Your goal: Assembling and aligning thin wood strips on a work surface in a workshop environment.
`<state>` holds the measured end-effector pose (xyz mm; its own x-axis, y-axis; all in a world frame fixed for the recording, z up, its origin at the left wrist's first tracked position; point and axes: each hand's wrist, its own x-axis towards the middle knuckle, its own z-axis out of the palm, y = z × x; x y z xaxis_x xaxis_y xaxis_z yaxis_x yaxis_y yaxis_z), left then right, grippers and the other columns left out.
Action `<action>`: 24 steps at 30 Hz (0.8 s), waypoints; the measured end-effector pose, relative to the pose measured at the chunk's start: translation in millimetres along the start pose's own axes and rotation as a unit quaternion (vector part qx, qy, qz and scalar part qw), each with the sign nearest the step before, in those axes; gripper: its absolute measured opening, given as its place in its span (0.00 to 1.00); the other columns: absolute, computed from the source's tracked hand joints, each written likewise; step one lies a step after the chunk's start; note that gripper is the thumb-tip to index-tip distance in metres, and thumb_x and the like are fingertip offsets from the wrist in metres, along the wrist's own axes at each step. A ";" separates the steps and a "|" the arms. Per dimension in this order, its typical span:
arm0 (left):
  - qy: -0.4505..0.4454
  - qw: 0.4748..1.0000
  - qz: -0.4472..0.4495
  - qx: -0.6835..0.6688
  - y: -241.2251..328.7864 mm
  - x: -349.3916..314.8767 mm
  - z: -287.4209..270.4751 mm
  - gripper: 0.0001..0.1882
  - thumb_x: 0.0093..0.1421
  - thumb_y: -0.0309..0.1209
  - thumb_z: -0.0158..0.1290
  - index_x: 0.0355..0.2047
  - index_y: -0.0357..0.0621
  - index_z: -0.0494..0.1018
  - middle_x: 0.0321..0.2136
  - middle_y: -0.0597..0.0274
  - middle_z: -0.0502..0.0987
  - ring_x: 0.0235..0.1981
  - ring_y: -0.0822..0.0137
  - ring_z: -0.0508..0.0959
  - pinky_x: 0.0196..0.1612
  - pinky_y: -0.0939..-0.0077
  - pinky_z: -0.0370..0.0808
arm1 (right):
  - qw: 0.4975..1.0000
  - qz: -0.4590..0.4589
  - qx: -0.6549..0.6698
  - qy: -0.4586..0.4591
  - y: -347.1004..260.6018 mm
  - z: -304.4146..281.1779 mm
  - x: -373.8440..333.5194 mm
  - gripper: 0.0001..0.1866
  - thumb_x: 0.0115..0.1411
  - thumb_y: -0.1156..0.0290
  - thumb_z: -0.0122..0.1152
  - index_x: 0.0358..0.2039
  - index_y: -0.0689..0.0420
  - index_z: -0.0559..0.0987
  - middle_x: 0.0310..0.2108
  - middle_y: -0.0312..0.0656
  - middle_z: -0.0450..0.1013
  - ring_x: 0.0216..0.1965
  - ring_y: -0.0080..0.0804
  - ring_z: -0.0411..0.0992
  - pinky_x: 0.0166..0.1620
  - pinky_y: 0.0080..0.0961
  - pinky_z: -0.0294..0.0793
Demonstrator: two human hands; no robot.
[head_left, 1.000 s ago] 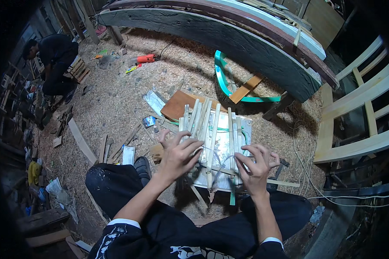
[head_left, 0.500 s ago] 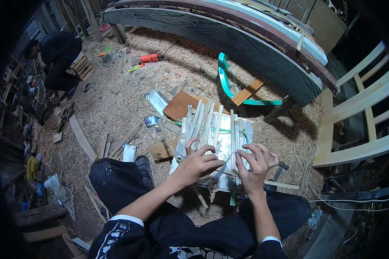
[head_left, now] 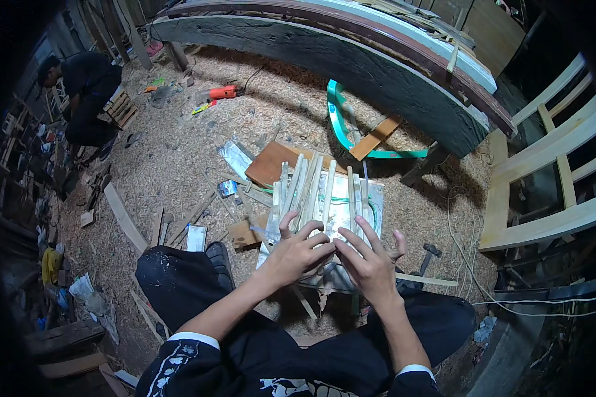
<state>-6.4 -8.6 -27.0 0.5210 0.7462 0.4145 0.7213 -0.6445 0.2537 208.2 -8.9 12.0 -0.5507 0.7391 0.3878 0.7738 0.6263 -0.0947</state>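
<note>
Both my hands meet over a low board in front of my knees. My left hand has its thumb and index finger pinched, other fingers curled. Against it is my right hand, its thumb and index fingertip pinched and its other fingers raised. A thin translucent strip sticks out beside my left hand; the part between the fingertips is hidden. Several narrow wooden sticks lie side by side on the board, pointing away from me. A green cord passes across them.
Beyond stands a long wooden bench, with a green curved band below. An orange power tool lies on shavings. A hammer lies right, near a wooden frame. Another person crouches far left.
My right hand has moved left until its fingertips meet those of my left hand. The translucent strip that showed between them is now mostly hidden. The view has shifted slightly.
</note>
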 end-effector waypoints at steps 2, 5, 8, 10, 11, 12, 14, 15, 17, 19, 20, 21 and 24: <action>0.023 0.999 -0.005 -0.024 -0.9 0.3 2.9 0.14 0.56 0.37 0.62 0.44 0.58 0.80 0.41 0.73 0.78 0.57 0.67 0.73 0.68 0.42 0.43 | 1.000 0.007 0.007 0.019 3.2 0.7 -0.3 0.16 0.54 0.68 0.71 0.44 0.37 0.85 0.52 0.23 0.78 0.64 0.28 0.69 0.66 0.52 0.39; 0.043 0.998 -0.015 -0.038 -1.4 4.9 0.8 0.12 0.57 0.36 0.62 0.42 0.56 0.80 0.37 0.74 0.79 0.55 0.67 0.75 0.67 0.43 0.44 | 0.999 0.000 0.013 0.049 6.6 -0.6 -0.5 0.14 0.50 0.68 0.72 0.39 0.41 0.86 0.47 0.25 0.80 0.61 0.28 0.71 0.65 0.52 0.43; 0.096 0.994 -0.054 -0.020 -9.5 9.5 -11.8 0.11 0.57 0.34 0.63 0.41 0.54 0.81 0.35 0.74 0.80 0.52 0.66 0.76 0.66 0.44 0.45 | 0.996 0.037 0.018 0.074 12.5 -2.7 3.2 0.10 0.54 0.71 0.71 0.36 0.43 0.87 0.43 0.26 0.81 0.57 0.31 0.74 0.65 0.50 0.42; 0.125 0.988 -0.086 -0.006 -20.6 13.6 -19.9 0.10 0.58 0.33 0.63 0.41 0.54 0.81 0.35 0.73 0.81 0.52 0.66 0.76 0.66 0.44 0.45 | 0.994 0.062 0.010 0.090 23.5 -5.7 4.1 0.09 0.53 0.72 0.71 0.35 0.44 0.87 0.42 0.26 0.81 0.55 0.31 0.74 0.65 0.49 0.43; 0.153 0.981 -0.118 0.010 -26.4 14.1 -23.2 0.09 0.58 0.32 0.63 0.40 0.53 0.81 0.35 0.72 0.82 0.51 0.65 0.77 0.65 0.44 0.46 | 0.990 0.088 0.003 0.107 27.8 -7.4 4.3 0.08 0.53 0.72 0.72 0.34 0.45 0.87 0.41 0.27 0.81 0.54 0.32 0.74 0.65 0.49 0.44; 0.158 0.979 -0.127 0.015 -31.7 13.4 -25.6 0.10 0.58 0.31 0.63 0.40 0.53 0.81 0.34 0.71 0.82 0.50 0.65 0.77 0.65 0.45 0.46 | 0.988 0.102 0.012 0.119 29.2 -10.9 5.6 0.08 0.53 0.73 0.72 0.34 0.46 0.87 0.41 0.28 0.81 0.54 0.32 0.74 0.65 0.48 0.44; 0.153 0.979 -0.131 0.017 -32.6 12.4 -26.8 0.10 0.58 0.31 0.63 0.40 0.53 0.81 0.35 0.71 0.82 0.50 0.65 0.77 0.65 0.45 0.46 | 0.987 0.103 0.015 0.121 32.4 -9.7 3.6 0.10 0.52 0.73 0.72 0.35 0.45 0.87 0.41 0.28 0.81 0.54 0.32 0.74 0.64 0.48 0.44; 0.146 0.980 -0.134 0.017 -32.0 11.6 -26.1 0.09 0.58 0.31 0.63 0.40 0.52 0.81 0.35 0.71 0.82 0.50 0.65 0.77 0.65 0.45 0.46 | 0.987 0.105 0.016 0.121 32.4 -9.5 2.1 0.12 0.51 0.74 0.72 0.36 0.45 0.87 0.41 0.28 0.81 0.54 0.32 0.74 0.64 0.49 0.45; 0.131 0.983 -0.130 0.009 -27.3 11.2 -21.8 0.10 0.58 0.31 0.63 0.41 0.52 0.81 0.35 0.71 0.82 0.50 0.65 0.77 0.65 0.45 0.46 | 0.989 0.099 0.006 0.112 28.2 -9.6 2.1 0.11 0.52 0.73 0.71 0.37 0.46 0.86 0.42 0.28 0.80 0.55 0.32 0.73 0.64 0.49 0.45; 0.114 0.986 -0.110 -0.042 -21.1 11.3 -19.0 0.11 0.58 0.30 0.63 0.42 0.53 0.82 0.35 0.71 0.83 0.50 0.68 0.77 0.66 0.46 0.44 | 0.990 0.099 0.002 0.098 21.9 -8.6 4.3 0.13 0.53 0.71 0.71 0.40 0.47 0.86 0.45 0.30 0.79 0.57 0.31 0.71 0.64 0.50 0.45; 0.115 0.988 -0.098 -0.044 -20.1 10.0 -16.0 0.11 0.58 0.30 0.63 0.42 0.54 0.82 0.34 0.71 0.83 0.49 0.69 0.78 0.65 0.46 0.44 | 0.991 0.107 0.009 0.086 19.6 -5.5 5.0 0.18 0.53 0.70 0.70 0.46 0.48 0.84 0.48 0.31 0.78 0.58 0.31 0.70 0.65 0.50 0.45; 0.115 0.988 -0.098 -0.043 -19.4 8.7 -13.5 0.11 0.58 0.30 0.63 0.42 0.54 0.82 0.34 0.71 0.83 0.49 0.69 0.78 0.65 0.46 0.44 | 0.990 0.107 0.010 0.086 16.4 -4.8 6.2 0.18 0.53 0.70 0.70 0.46 0.48 0.84 0.48 0.31 0.78 0.58 0.31 0.70 0.65 0.50 0.45; 0.110 0.989 -0.087 -0.056 -16.5 7.5 -11.2 0.12 0.58 0.30 0.63 0.43 0.53 0.82 0.32 0.72 0.83 0.48 0.70 0.78 0.65 0.46 0.44 | 0.997 0.065 0.047 0.011 10.1 0.8 6.7 0.22 0.56 0.69 0.69 0.52 0.49 0.81 0.47 0.32 0.78 0.57 0.31 0.71 0.66 0.51 0.45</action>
<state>-19.6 5.8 -18.2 0.2739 0.8009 0.5325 0.7294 -0.5339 0.4278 212.1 2.6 12.9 -0.4392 0.8107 0.3870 0.8055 0.5461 -0.2299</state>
